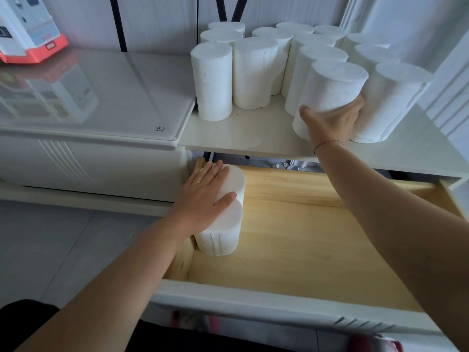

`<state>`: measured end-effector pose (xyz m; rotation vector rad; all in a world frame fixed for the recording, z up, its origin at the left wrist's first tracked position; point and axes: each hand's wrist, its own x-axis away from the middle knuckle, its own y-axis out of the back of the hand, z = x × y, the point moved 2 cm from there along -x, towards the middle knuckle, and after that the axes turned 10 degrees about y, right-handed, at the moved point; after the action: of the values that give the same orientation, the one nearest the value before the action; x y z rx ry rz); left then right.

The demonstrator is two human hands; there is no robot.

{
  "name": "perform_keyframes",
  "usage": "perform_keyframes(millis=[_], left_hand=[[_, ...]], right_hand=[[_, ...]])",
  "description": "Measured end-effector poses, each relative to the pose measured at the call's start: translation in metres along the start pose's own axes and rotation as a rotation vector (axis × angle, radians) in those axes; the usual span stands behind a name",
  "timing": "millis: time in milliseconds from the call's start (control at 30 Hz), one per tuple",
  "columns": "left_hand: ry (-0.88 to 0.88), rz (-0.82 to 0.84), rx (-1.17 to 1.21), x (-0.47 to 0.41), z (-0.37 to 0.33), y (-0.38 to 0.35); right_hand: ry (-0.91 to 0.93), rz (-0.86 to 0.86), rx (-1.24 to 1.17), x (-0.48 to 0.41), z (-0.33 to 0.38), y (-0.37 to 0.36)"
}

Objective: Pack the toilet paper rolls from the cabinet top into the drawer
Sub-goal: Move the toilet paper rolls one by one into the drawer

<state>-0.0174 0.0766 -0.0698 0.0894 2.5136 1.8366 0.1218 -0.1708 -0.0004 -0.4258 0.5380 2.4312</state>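
Flat on two soft, light rolls [223, 214] rests my left hand [205, 196], gripping nothing; my right hand [332, 118] half-wraps a squashy roll [330, 95] low down.

Upright rolls [256, 72] on the cabinet top [243, 133]; two rolls [223, 224] in drawer's [317, 240] left corner.

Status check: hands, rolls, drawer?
Left hand flat on two rolls in drawer. Right hand gripping front roll on cabinet top. Nothing blocking.
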Motion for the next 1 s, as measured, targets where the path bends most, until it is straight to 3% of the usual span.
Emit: perform_keyframes(millis=[500,633,800,1000], left_hand=[[-0.003,0.003,0.030,0.000,0.000,0.000],[-0.001,0.007,0.028,0.001,-0.001,0.000],[-0.004,0.012,0.033,0.001,-0.001,0.000],[-0.007,-0.001,0.000,0.001,0.000,0.000]], right_hand=[[0.235,0.522,-0.155,0.083,0.008,0.078],[0.192,0.653,-0.205,0.107,-0.001,0.086],[0.170,0.865,-0.022,0.127,-0.037,0.078],[0.138,0.978,0.018,0.137,-0.065,0.058]])
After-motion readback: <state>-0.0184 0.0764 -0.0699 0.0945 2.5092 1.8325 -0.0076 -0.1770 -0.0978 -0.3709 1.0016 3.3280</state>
